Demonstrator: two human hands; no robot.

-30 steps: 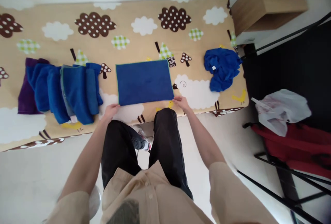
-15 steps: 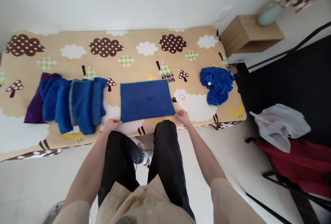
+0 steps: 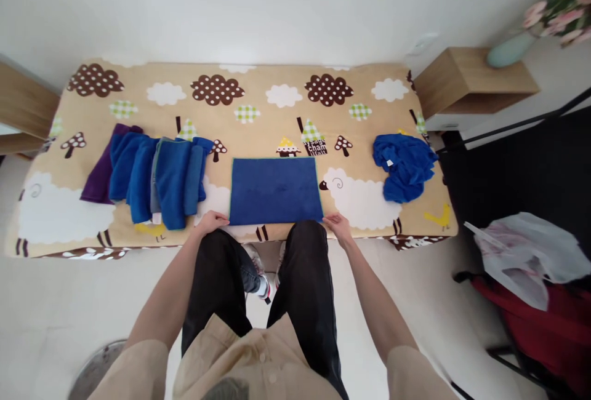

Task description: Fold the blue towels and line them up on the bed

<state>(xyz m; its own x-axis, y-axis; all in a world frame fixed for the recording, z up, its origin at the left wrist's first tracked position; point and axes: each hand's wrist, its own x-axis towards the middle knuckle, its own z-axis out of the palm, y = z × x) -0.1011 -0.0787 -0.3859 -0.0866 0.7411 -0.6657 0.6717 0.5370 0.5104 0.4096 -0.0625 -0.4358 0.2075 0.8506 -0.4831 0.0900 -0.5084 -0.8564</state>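
A dark blue towel (image 3: 276,191) with thin green edging lies flat and rectangular in front of my knees. My left hand (image 3: 212,222) pinches its near left corner. At the near right corner, the fingers of my right hand (image 3: 337,226) close on the edge in the same way. To the left rests an overlapping row of folded blue towels (image 3: 170,178), with a purple towel (image 3: 99,172) at its far left end. A crumpled blue cloth (image 3: 404,166) with a small white tag sits to the right.
The patterned bedspread (image 3: 263,126) covers a low bed against a white wall. Beyond its right end stand a wooden nightstand (image 3: 494,74) and a vase (image 3: 512,49) of pink flowers. A plastic bag (image 3: 530,249) lies on red fabric at the right. A round stool (image 3: 95,369) is at lower left.
The view has shifted, so the bed appears farther right and more of its left end shows. The towel's near edge looks straighter and level; both hands stay at its near corners.
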